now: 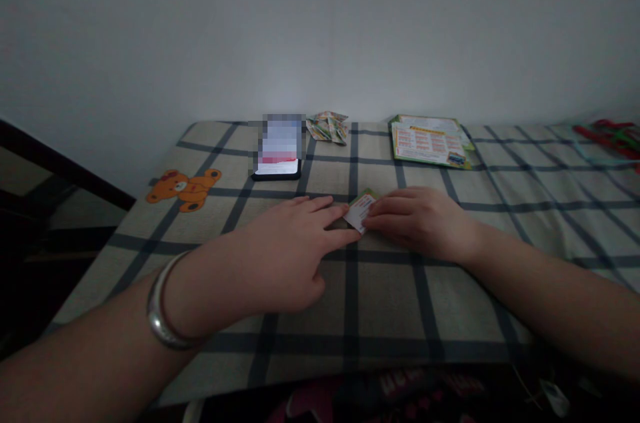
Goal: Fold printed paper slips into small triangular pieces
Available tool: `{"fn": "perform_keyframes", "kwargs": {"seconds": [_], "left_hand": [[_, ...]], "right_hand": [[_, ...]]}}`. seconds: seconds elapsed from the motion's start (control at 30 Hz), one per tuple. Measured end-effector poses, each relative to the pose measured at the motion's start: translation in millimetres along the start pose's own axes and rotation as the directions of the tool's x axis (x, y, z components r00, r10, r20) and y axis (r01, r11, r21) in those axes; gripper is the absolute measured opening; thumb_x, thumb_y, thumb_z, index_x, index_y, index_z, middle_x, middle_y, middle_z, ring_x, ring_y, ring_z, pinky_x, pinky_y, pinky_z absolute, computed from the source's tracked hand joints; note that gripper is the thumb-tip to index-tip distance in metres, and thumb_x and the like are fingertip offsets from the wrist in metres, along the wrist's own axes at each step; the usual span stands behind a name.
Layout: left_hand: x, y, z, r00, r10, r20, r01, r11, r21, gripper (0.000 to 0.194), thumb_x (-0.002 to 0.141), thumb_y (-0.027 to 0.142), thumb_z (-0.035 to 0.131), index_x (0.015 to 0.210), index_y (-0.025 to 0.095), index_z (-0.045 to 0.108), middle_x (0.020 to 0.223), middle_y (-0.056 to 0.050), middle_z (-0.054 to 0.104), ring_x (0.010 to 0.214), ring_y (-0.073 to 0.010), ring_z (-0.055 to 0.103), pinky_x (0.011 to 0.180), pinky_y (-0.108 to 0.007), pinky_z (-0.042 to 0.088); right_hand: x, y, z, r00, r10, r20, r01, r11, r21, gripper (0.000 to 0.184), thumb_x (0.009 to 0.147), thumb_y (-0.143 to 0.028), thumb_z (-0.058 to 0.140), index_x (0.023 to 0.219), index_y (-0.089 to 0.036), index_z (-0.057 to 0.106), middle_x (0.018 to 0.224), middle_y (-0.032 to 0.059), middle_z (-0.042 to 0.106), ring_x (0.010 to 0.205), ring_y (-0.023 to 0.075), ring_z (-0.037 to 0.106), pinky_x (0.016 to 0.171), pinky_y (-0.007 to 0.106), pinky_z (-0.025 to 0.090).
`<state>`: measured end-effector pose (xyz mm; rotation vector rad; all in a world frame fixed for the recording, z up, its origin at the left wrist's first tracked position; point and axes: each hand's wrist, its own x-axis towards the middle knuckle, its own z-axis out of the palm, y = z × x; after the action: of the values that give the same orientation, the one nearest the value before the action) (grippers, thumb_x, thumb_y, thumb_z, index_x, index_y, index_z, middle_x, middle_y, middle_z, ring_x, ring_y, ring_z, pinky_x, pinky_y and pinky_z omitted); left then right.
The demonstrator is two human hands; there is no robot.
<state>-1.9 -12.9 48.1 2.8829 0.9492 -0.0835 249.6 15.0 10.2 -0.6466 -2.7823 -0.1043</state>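
Note:
A small folded piece of printed paper [358,215], white with a green edge, lies on the checked cloth between my hands. My left hand [287,253] is palm down with its fingers stretched out and apart, two fingertips touching the paper's left edge. From the other side my right hand [425,219] has its fingers bent and close together on the paper's right part, hiding that part and its own thumb. A silver bangle [159,309] circles my left wrist.
A lit phone [277,149] and a folded, patterned paper piece [328,127] are near the wall. Printed sheets [430,143] are stacked behind my right hand. An orange bear cutout [184,190] lies left. Red and green items [613,137] sit far right. The table's front edge is close.

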Motion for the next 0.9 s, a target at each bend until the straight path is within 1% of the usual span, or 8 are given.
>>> {"fn": "perform_keyframes", "kwargs": {"seconds": [0.1,0.23,0.4,0.53,0.67,0.8,0.87,0.9], "left_hand": [[-1,0,0.3,1.0,0.007,-0.002,-0.007,1.0,0.002,0.061,0.074,0.023,0.057,0.135,0.027,0.053,0.146,-0.009,0.047,0.134,-0.0303,0.044,0.111,-0.048,0.038],[-2,0,0.4,1.0,0.007,0.007,-0.007,1.0,-0.004,0.06,0.074,0.024,0.057,0.133,0.027,0.054,0.147,-0.009,0.046,0.135,-0.0301,0.043,0.111,-0.048,0.037],[-1,0,0.6,1.0,0.006,0.007,-0.006,1.0,0.005,0.057,0.074,0.023,0.057,0.131,0.028,0.057,0.144,-0.009,0.049,0.133,-0.0298,0.045,0.111,-0.049,0.038],[-1,0,1.9,1.0,0.012,-0.004,-0.012,1.0,0.009,0.058,0.073,0.023,0.058,0.131,0.028,0.056,0.143,-0.009,0.051,0.132,-0.0306,0.046,0.109,-0.049,0.039],[-1,0,0.7,0.999,0.038,-0.004,-0.038,0.999,0.001,0.055,0.074,0.022,0.058,0.129,0.03,0.058,0.139,-0.007,0.054,0.13,-0.0293,0.048,0.107,-0.048,0.041],[2,-9,-0.5,0.997,0.064,-0.031,-0.065,0.998,-0.006,0.054,0.076,0.019,0.055,0.129,0.022,0.058,0.134,-0.009,0.059,0.126,-0.0267,0.052,0.107,-0.043,0.043],[4,-16,0.6,0.999,0.031,-0.043,-0.032,0.999,-0.014,0.054,0.078,0.021,0.054,0.131,0.02,0.055,0.129,-0.009,0.061,0.118,-0.0249,0.057,0.103,-0.041,0.047],[5,-20,1.5,0.998,0.043,-0.035,-0.043,0.999,-0.013,0.053,0.078,0.02,0.054,0.131,0.019,0.055,0.129,-0.008,0.062,0.117,-0.0242,0.058,0.103,-0.04,0.047]], "right_hand": [[-2,1,1,0.998,-0.048,0.032,0.048,0.999,0.001,0.023,0.098,-0.023,0.048,0.109,-0.018,0.067,0.102,0.0077,0.072,0.093,0.0196,0.065,0.077,0.032,0.05],[-2,0,3,0.998,-0.065,0.011,0.065,0.997,0.048,0.023,0.098,-0.023,0.048,0.11,-0.018,0.067,0.107,0.0077,0.07,0.095,0.0195,0.065,0.077,0.031,0.051],[0,-3,4,0.997,-0.069,-0.021,0.07,0.996,0.055,0.021,0.096,-0.023,0.051,0.107,-0.018,0.069,0.102,0.0061,0.071,0.094,0.0199,0.064,0.075,0.031,0.05],[4,-6,3,0.999,-0.046,0.02,0.046,0.998,0.031,0.02,0.096,-0.024,0.052,0.101,-0.019,0.071,0.097,0.0051,0.07,0.09,0.0195,0.064,0.069,0.031,0.048],[4,-7,1,0.998,-0.039,0.042,0.039,0.999,0.01,0.019,0.096,-0.025,0.052,0.1,-0.02,0.07,0.098,0.0039,0.07,0.09,0.0193,0.063,0.069,0.031,0.047],[3,-6,2,0.998,-0.05,0.029,0.049,0.998,0.028,0.019,0.095,-0.022,0.052,0.102,-0.02,0.069,0.1,0.0038,0.07,0.093,0.0192,0.062,0.072,0.031,0.048],[2,-5,2,0.998,-0.057,0.021,0.055,0.997,0.055,0.019,0.095,-0.021,0.052,0.104,-0.019,0.069,0.103,0.0034,0.07,0.096,0.019,0.062,0.076,0.03,0.049],[2,-5,3,0.998,-0.052,0.019,0.051,0.996,0.067,0.02,0.095,-0.021,0.051,0.105,-0.019,0.068,0.104,0.0033,0.07,0.098,0.019,0.062,0.078,0.03,0.05]]}}
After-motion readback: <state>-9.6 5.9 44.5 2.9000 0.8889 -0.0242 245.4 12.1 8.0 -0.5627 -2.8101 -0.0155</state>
